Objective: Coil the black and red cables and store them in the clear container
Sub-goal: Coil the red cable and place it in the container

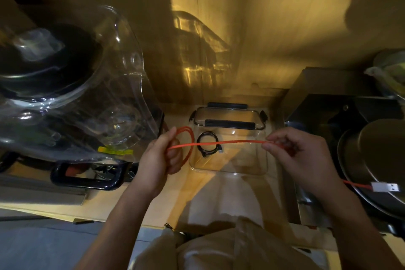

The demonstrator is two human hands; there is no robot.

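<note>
My left hand [161,156] grips a few loops of the red cable [219,143] beside the clear container [266,160]. A straight length of that cable runs right, above the container, to my right hand [295,149], which pinches it between thumb and fingers. Past my right hand the cable hangs down to a white USB plug [385,187] at the right edge. The black cable [208,143] lies coiled inside the clear container, near its left side. The container's lid [229,109], with dark clips, leans behind it.
A large clear plastic jug with dark cookware [72,85] stands on the left, with a black handle [87,176] below it. Metal pans [372,160] and a dark box [324,98] crowd the right. A wooden wall is behind. The shelf edge runs near my body.
</note>
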